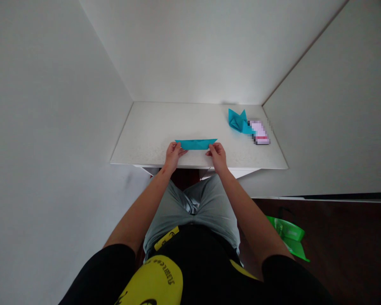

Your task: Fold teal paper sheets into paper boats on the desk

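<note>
A long, narrow piece of folded blue paper [195, 145] with pointed ends stretches between my hands, close above the front part of the white table. My left hand [174, 153] pinches its left end between thumb and fingers. At the right end, my right hand [218, 155] grips the paper the same way. Farther back on the right lies a folded blue paper figure [237, 121] with upright points.
The white table [146, 127] is hemmed in by walls at the left, back and right. A pixelated pinkish rectangular thing [259, 132] lies beside the paper figure. On the dark floor at the lower right is a green plastic object [288, 233].
</note>
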{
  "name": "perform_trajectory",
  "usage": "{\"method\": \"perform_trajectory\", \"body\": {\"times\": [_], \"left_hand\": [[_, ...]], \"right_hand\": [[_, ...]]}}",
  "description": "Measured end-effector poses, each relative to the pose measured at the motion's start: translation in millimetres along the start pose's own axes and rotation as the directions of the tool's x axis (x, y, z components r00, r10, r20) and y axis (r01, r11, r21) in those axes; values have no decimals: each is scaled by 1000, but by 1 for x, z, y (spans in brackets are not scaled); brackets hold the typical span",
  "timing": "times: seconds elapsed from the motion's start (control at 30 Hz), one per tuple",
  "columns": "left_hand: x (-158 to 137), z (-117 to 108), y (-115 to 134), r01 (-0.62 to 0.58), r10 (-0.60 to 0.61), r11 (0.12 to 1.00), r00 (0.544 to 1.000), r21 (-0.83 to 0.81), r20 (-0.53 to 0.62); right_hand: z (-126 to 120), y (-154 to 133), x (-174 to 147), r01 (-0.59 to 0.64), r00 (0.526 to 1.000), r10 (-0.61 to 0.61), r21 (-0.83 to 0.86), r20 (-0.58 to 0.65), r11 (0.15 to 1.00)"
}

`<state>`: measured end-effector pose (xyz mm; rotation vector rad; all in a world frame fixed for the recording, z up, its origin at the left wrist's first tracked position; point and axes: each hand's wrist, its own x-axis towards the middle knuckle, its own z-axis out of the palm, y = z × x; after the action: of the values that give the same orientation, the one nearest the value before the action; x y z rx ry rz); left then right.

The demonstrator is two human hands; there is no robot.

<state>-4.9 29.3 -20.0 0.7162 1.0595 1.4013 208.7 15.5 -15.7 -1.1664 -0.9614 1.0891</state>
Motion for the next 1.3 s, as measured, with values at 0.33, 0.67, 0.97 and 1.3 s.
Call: {"method": "perform_trajectory", "body": {"times": [0.33,0.67,0.97,1.3], "left_hand": [[-6,-2,7,-29,-11,972,986,234,169],[-9,0,10,31,-91,953,979,301,185],[-5,2,3,67,-74,974,997,218,22],[-10,1,8,33,-39,972,999,231,23]], "right_hand": [[0,2,-3,-13,997,23,-131,73,991],[-4,-10,-7,-38,978,80,-215,191,976],[-8,-3,-8,-57,998,66,-277,23,959],[-23,-19,-19,51,997,-34,-286,64,957]]}}
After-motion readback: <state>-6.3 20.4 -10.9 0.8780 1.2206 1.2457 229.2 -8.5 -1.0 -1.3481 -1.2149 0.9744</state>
